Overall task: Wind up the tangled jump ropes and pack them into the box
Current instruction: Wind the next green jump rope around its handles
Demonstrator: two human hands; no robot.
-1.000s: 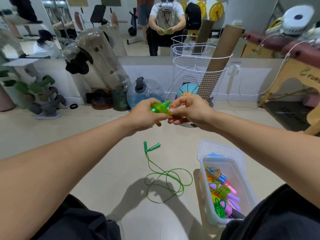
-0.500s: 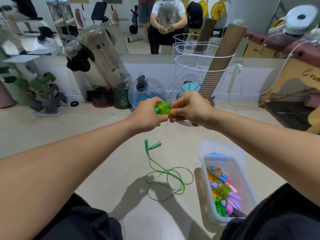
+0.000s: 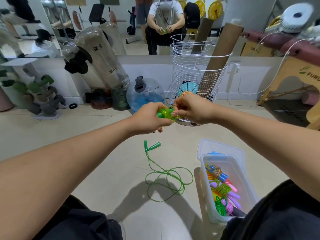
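Both hands hold the wound green jump rope bundle (image 3: pixel 165 114) in mid-air: left hand (image 3: pixel 149 118) grips it, right hand (image 3: pixel 188 110) pinches its coils. The clear plastic box (image 3: pixel 242 184) lies below, on the right hand's side of the floor.

pale floor (image 3: pixel 107 153); loose green rope (image 3: pixel 166 177) beside clear box (image 3: pixel 223 220)

Bare forearms (image 3: pixel 69 167), dark trousers (image 3: pixel 78 222) (white T-shirt (image 3: pixel 166 13) in mirror).

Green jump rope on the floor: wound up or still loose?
Loose. The green jump rope sprawls in open loops on the floor, handles side by side, outside the box.
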